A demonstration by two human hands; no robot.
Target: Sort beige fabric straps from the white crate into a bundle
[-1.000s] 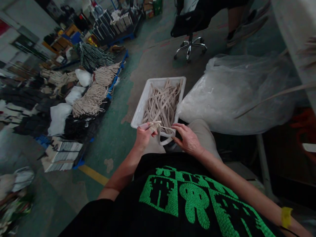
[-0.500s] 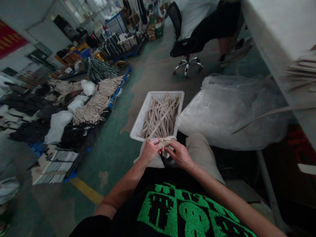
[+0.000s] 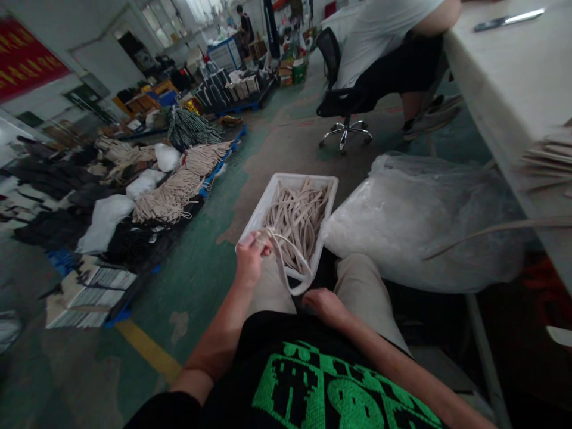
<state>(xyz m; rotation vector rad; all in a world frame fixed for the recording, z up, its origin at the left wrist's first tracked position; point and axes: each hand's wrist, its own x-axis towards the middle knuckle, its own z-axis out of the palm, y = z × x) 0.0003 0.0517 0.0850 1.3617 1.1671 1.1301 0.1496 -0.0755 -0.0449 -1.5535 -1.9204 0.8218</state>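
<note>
My left hand (image 3: 249,260) is closed around one end of a beige flat cord (image 3: 290,262) at the near left corner of a white plastic tray (image 3: 260,211). The cord loops down from my fist and hangs in front of the tray's near edge. Many more beige cords (image 3: 299,217) lie heaped in the tray, which stands on the floor in front of my knees. My right hand (image 3: 322,302) rests low between my thighs, fingers curled under; they are mostly hidden, and nothing shows in them.
A large clear plastic bag (image 3: 420,220) lies right of the tray beside a white table (image 3: 509,89). Another person sits on a black office chair (image 3: 342,101) beyond. Piles of cord bundles (image 3: 174,190) and white sacks cover the floor at left.
My hands have parted. The left one lifted forward to the tray's corner with the cord end, the right one let go and dropped back to my lap. The view tilted upward.
</note>
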